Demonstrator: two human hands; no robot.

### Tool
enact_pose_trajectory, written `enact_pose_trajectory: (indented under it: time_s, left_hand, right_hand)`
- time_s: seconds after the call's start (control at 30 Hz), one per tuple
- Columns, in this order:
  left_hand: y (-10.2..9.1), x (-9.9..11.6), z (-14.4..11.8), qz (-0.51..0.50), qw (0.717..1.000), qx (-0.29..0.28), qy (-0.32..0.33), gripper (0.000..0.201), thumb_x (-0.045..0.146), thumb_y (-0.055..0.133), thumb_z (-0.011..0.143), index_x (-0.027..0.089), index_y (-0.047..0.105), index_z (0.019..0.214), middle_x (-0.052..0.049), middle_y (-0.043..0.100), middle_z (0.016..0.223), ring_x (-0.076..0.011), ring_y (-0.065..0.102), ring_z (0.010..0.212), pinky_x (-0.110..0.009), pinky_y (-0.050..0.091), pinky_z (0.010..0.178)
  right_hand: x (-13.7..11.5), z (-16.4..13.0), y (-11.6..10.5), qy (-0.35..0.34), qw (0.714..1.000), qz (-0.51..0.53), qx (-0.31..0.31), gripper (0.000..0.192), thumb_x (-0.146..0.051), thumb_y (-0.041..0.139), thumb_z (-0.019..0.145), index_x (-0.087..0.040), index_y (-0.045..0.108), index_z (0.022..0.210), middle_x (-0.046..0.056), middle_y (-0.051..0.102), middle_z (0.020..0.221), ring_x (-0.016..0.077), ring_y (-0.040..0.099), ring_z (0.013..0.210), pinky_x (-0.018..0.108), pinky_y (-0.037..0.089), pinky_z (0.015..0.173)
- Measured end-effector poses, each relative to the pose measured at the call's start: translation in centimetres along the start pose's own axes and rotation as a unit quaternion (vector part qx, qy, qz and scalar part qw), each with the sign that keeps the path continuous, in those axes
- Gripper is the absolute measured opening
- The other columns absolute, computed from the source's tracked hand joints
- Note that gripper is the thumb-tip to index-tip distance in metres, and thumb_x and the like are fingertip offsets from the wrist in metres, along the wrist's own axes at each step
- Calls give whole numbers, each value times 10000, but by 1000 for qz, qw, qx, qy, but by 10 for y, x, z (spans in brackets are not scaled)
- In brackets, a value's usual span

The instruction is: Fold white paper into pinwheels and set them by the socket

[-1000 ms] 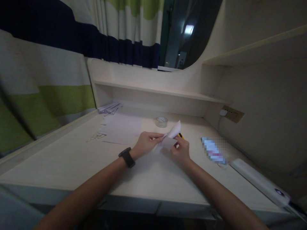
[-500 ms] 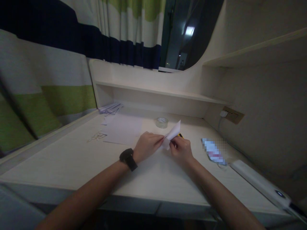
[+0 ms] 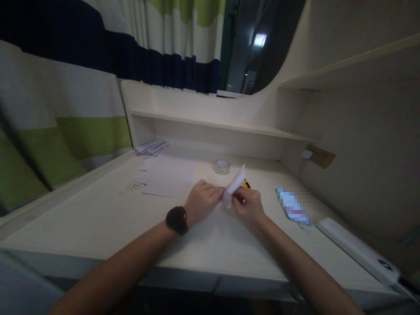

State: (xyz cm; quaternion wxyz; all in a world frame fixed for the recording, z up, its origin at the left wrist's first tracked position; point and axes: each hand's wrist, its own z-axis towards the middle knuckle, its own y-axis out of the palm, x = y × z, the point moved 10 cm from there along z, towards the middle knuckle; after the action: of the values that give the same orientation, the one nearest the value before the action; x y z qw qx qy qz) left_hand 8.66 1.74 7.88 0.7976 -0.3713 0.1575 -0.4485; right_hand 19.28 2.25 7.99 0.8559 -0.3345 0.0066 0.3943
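Between my two hands, above the middle of the desk, is a small folded piece of white paper (image 3: 236, 180) with one pointed end tilted up to the right. My left hand (image 3: 204, 199), below which a black watch (image 3: 177, 219) sits on the wrist, pinches the paper's left side. The fingers of my right hand (image 3: 248, 204) are closed on its lower right part. Just behind the right hand a yellow and black tool (image 3: 247, 184) lies partly hidden; its kind does not show. A roll of clear tape (image 3: 222, 166) rests behind the paper.
Flat white sheets (image 3: 169, 175) lie left of my hands, with folded paper strips (image 3: 151, 148) at the back left and pale loops (image 3: 134, 187) nearby. At right are a blurred-out phone-like object (image 3: 293, 206), a long white bar (image 3: 357, 251) and a wall socket (image 3: 320, 156).
The paper has turned slightly between my fingers, and its lower flap shows more. My left wrist has rolled, so the watch face shows more. More of the yellow tool is visible.
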Motion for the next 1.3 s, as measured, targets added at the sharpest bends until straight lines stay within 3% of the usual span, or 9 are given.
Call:
enact_pose_trajectory:
  time_s: [0.17, 0.37, 0.53, 0.73, 1.07, 1.3]
  left_hand:
    - [1, 4, 0, 27, 999, 7, 19, 223, 221, 448, 918, 153, 636, 1016, -80, 706, 883, -200, 629, 799, -338, 374, 709]
    - [-2, 9, 0, 50, 997, 45, 32, 177, 220, 497, 889, 159, 652, 952, -50, 706, 770, -169, 636, 727, -315, 399, 674]
    - [-8, 6, -1, 46, 996, 75, 15, 184, 223, 483, 893, 162, 656, 911, -33, 714, 811, -160, 643, 723, -318, 413, 680]
    - [-3, 5, -1, 45, 997, 62, 19, 197, 211, 468, 896, 151, 655, 908, -31, 713, 768, -152, 643, 669, -299, 405, 621]
    - [2, 1, 1, 36, 999, 11, -20, 202, 211, 464, 898, 156, 655, 860, -42, 708, 766, -171, 640, 687, -302, 384, 636]
    - [1, -5, 1, 18, 999, 15, -42, 215, 219, 461, 903, 178, 668, 859, -29, 710, 758, -159, 631, 653, -283, 384, 621]
  right_hand:
    - [8, 0, -2, 40, 999, 25, 9, 101, -128, 521, 646, -175, 568, 570, -5, 543, 498, 117, 484, 455, 222, 357, 471]
    - [-8, 0, -6, -9, 999, -24, 20, 103, -118, 493, 659, -172, 541, 586, 9, 536, 530, 121, 472, 477, 230, 339, 485]
    - [-11, -1, -7, -27, 999, -19, 28, 89, -130, 511, 691, -171, 546, 620, 6, 529, 545, 122, 478, 489, 231, 340, 491]
    - [-8, -1, -3, -16, 1000, 5, 16, 59, -145, 526, 711, -175, 570, 689, 19, 567, 616, 131, 508, 549, 230, 361, 510]
    - [1, 5, 5, 41, 996, 78, -23, 144, -200, 554, 718, -174, 516, 581, -23, 487, 513, 95, 438, 461, 202, 335, 449]
    - [8, 7, 8, 78, 989, 118, -47, 182, -239, 549, 742, -169, 522, 576, -23, 500, 505, 90, 441, 457, 193, 329, 435]
